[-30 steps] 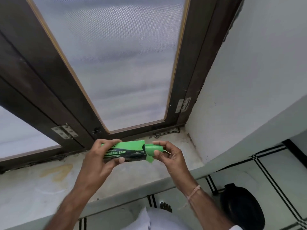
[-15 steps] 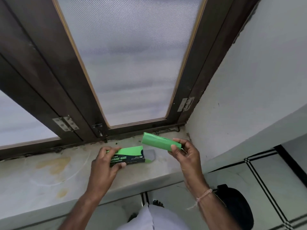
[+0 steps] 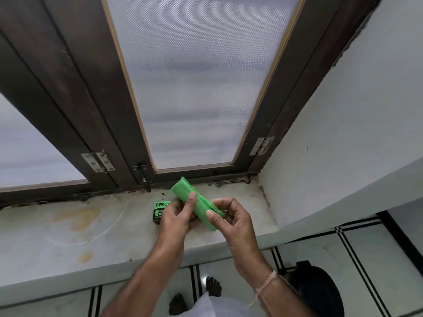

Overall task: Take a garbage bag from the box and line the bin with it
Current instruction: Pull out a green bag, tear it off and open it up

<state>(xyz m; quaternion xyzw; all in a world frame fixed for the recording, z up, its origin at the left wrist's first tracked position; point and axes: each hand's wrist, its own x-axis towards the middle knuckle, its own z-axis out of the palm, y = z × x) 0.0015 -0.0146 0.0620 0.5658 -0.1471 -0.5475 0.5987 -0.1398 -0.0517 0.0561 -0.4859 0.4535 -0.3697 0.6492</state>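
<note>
Together both hands (image 3: 176,219) (image 3: 233,216) pinch a crinkly green cylindrical bag roll (image 3: 196,201) above the sill (image 3: 68,236).

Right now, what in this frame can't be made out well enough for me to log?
- Box, head view: the left hand covers most of it, so its printing is unreadable.
- Green bag roll: fingers cover its middle; any loosened free edge is unclear.
- Black bin: the right forearm and bottom edge cut it off; its inside is unseen.
</note>
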